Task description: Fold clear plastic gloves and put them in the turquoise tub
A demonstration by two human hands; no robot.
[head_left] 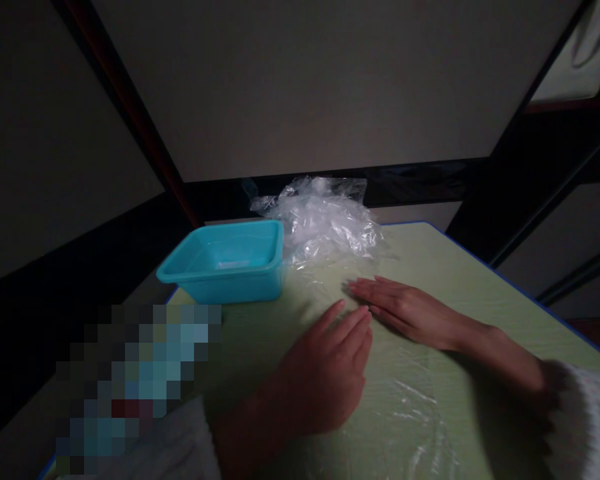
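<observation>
My left hand (330, 370) is low over the middle of the green table (480, 293), fingers extended and a little apart, with nothing held. My right hand (400, 310) lies to its right, palm down and fingers stretched out, its fingertips near those of the left. Under and in front of the hands a thin clear plastic sheet (415, 407) lies on the tabletop, its edges hard to make out. Behind them sits a crumpled heap of clear plastic bags (325, 223). The heap touches the right side of a turquoise basket (235, 287).
A blurred-out, pixelated area (150, 373) covers something at the table's left edge. Dark-framed pale panels (305, 87) rise behind the table. At the upper right a whitish bag (575, 60) is partly in view.
</observation>
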